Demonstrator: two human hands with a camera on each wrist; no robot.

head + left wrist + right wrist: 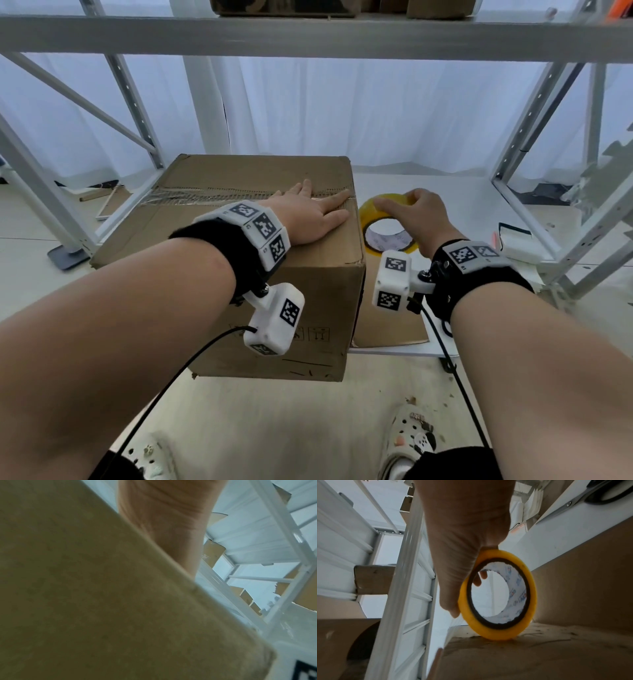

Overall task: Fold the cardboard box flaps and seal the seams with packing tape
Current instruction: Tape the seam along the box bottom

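A brown cardboard box [212, 226] stands with its top flaps folded flat; a strip of clear tape [205, 197] runs along the middle seam. My left hand [308, 212] lies flat on the top near the right edge, straight fingers pressing the tape at the seam's end. My right hand [416, 214] grips a yellow tape roll [376, 219] against the box's right side just below the top edge. In the right wrist view the fingers curl round the tape roll [498, 595], which touches the cardboard box [539, 655]. The left wrist view shows the cardboard box [85, 601] and my palm [171, 513].
The box sits on a white low shelf [428, 192] inside a white metal rack [534, 137]. Scissors [597, 494] lie on the shelf to the right. A flat cardboard piece [387, 322] leans beside the box. My feet in light clogs [411, 431] stand below.
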